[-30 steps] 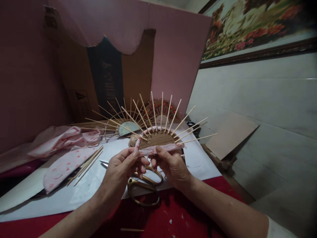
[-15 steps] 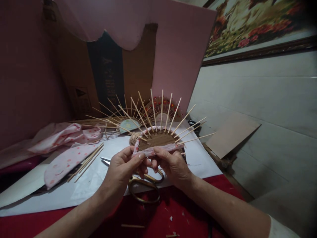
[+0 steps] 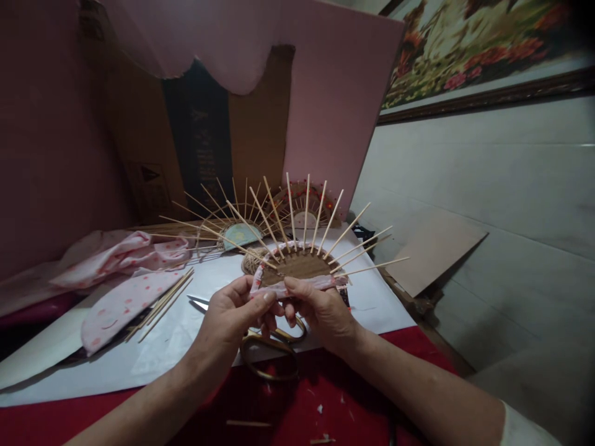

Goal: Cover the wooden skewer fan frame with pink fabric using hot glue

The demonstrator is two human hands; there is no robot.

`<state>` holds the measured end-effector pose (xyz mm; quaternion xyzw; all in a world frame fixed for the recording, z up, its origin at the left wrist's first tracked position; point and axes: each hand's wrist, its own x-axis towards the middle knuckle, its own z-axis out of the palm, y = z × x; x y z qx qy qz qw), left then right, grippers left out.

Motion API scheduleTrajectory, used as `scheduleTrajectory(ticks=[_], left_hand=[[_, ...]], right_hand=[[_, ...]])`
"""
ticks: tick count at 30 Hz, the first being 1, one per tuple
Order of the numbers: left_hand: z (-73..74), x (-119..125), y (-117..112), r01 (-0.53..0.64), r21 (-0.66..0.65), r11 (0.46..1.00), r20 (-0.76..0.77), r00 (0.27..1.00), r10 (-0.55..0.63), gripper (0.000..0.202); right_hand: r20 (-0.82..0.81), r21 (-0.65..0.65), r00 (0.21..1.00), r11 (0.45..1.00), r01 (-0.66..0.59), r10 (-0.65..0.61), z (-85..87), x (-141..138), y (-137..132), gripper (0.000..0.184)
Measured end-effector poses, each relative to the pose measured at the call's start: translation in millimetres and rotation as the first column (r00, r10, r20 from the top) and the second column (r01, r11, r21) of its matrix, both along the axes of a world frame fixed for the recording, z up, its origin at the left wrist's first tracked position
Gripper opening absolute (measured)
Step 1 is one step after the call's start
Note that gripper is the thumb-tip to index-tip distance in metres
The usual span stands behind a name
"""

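Both my hands hold a half-round cardboard piece [image 3: 302, 265] by its straight near edge. Thin wooden sticks fan out from its curved side, and pink dotted fabric [image 3: 316, 284] is folded over its rim. My left hand [image 3: 237, 313] pinches the left end of that edge, thumb on top. On the edge's middle and right, my right hand [image 3: 323, 310] presses the fabric with its thumb, fingers curled beneath. Below the hands lie scissors [image 3: 269, 375] with gold-coloured handles, partly hidden by my left hand.
Left of my hands are loose sticks [image 3: 162, 303], a dotted fabric half-round [image 3: 123, 310] and crumpled dotted fabric [image 3: 134, 251]. Behind stand a green-centred stick fan [image 3: 242, 235], a twine ball [image 3: 251, 263] and a red-dotted fan [image 3: 304, 218]. A large cardboard box [image 3: 260, 124] rises at the back.
The cardboard piece has tilted slightly, its sticks shifting a little right and down. My right thumb has slid slightly left along the fabric edge. Both hands keep their hold.
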<state>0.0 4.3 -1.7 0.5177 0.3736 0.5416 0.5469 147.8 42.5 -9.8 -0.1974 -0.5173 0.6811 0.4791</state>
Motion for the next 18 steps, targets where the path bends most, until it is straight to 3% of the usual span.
scheduleTrajectory(ticks=[10, 18], left_hand=[[0.4, -0.2, -0.6, -0.019, 0.006, 1.0, -0.002, 1.0, 0.019, 0.015], [0.8, 4.4, -1.5, -0.001, 0.03, 1.0, -0.002, 1.0, 0.001, 0.017]], right_hand=[[0.013, 0.064, 0.997, 0.995, -0.079, 0.078, -0.4, 0.3, 0.5, 0.023], [0.03, 0.059, 0.999, 0.997, 0.041, -0.043, -1.5, 1.6, -1.4, 0.027]])
